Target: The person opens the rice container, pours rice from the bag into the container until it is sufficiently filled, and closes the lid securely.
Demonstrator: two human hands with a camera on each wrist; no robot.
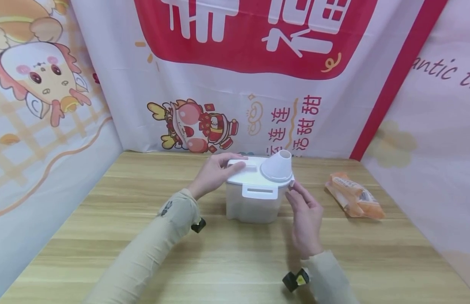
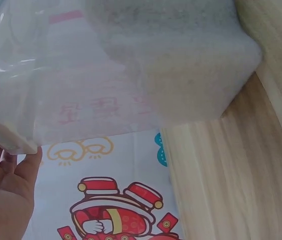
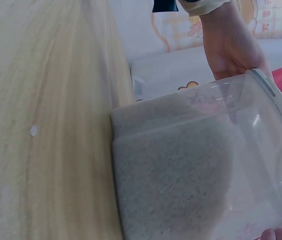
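A translucent plastic storage container (image 1: 254,207) stands upright on the table, and the wrist views show pale grains (image 3: 173,180) filling its lower part. Its white lid (image 1: 259,191) carries a cone-shaped cup (image 1: 277,166) with a round opening on top, and a slotted tab at the front. My left hand (image 1: 216,171) grips the lid's left end, thumb on top and fingers over the far side. At the lid's right edge, the fingers of my right hand (image 1: 307,217) pinch the rim; only its fingertips (image 3: 280,234) show in the right wrist view.
An orange and white plastic packet (image 1: 354,196) lies on the wooden table (image 1: 235,261), right of the container. Printed cloth (image 1: 220,84) hangs along the back and both sides of the table.
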